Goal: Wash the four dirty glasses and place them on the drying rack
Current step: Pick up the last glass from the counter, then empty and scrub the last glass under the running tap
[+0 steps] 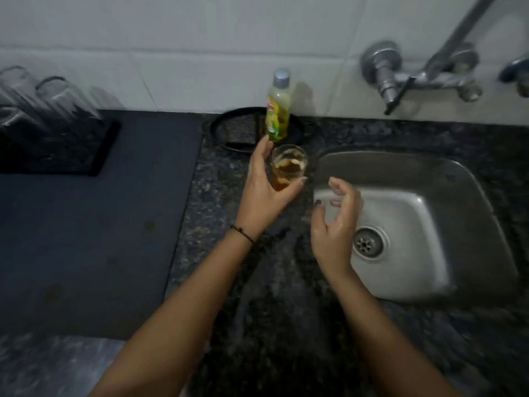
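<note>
A dirty glass (289, 164) with brown residue stands on the dark granite counter (286, 282), just left of the steel sink (463, 224). My left hand (264, 193) wraps around the glass, thumb on its right side and fingers behind its left. My right hand (336, 222) hovers over the sink's left rim, fingers loosely curled and holding nothing. At the far left, upturned clear glasses (48, 98) sit on a black drying rack (100, 156); they are blurred.
A bottle of yellow dish soap (277, 110) stands behind the glass on a round black wire trivet (229, 130). A wall-mounted tap (423, 70) hangs above the sink. A dark mat (94, 239) covers the counter's left part.
</note>
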